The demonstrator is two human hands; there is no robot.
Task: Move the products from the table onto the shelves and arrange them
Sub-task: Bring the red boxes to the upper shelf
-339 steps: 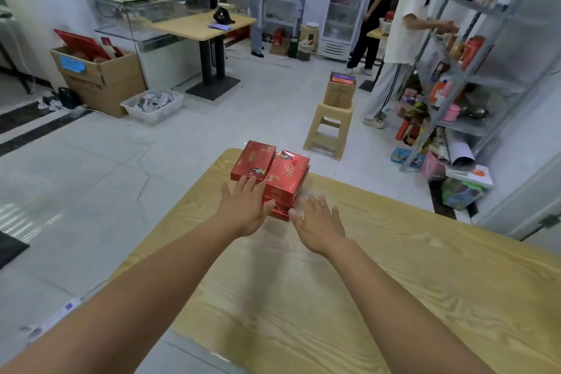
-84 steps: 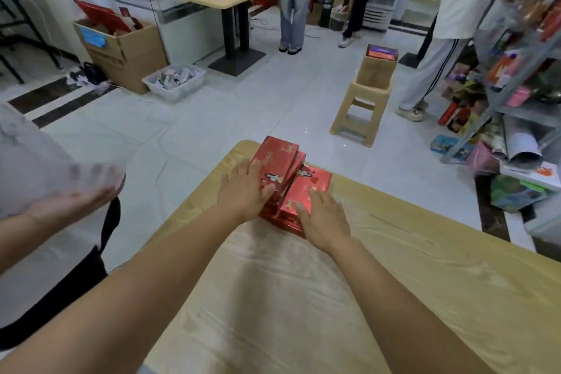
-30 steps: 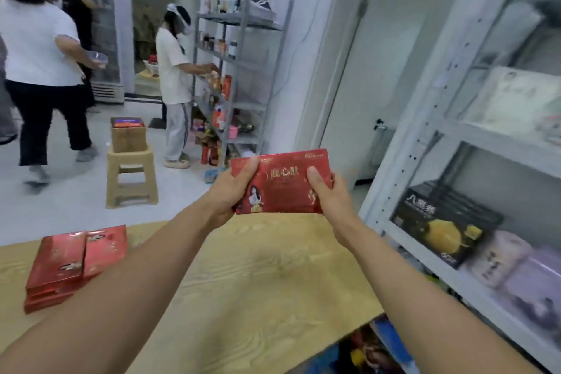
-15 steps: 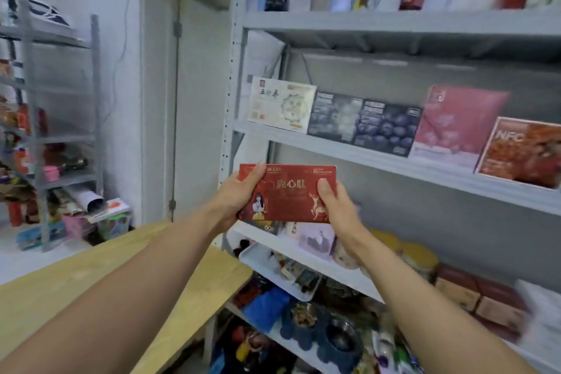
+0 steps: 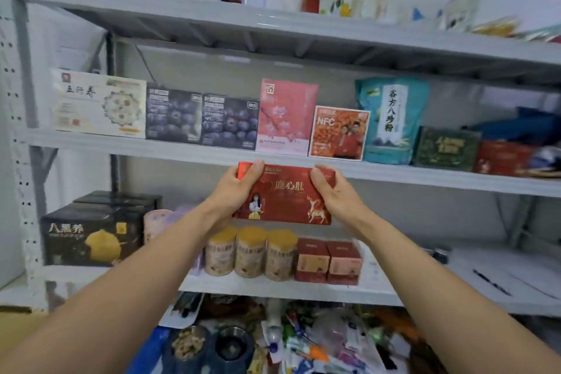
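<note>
Head view: both hands, left hand (image 5: pixel 233 196) and right hand (image 5: pixel 333 195), grasp the red box (image 5: pixel 287 196) by its ends.

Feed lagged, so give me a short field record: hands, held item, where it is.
held item: red box, front face toward the camera
left hand: grips the box's left end
right hand: grips the box's right end
place: in the air before the middle shelf, not set down
below it: three gold-lidded jars, two small red boxes

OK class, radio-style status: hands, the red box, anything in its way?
Left hand, right hand gripping red box ends. Box unshelved, level with middle shelf edge. Pink box, orange box crowd shelf above.
</note>
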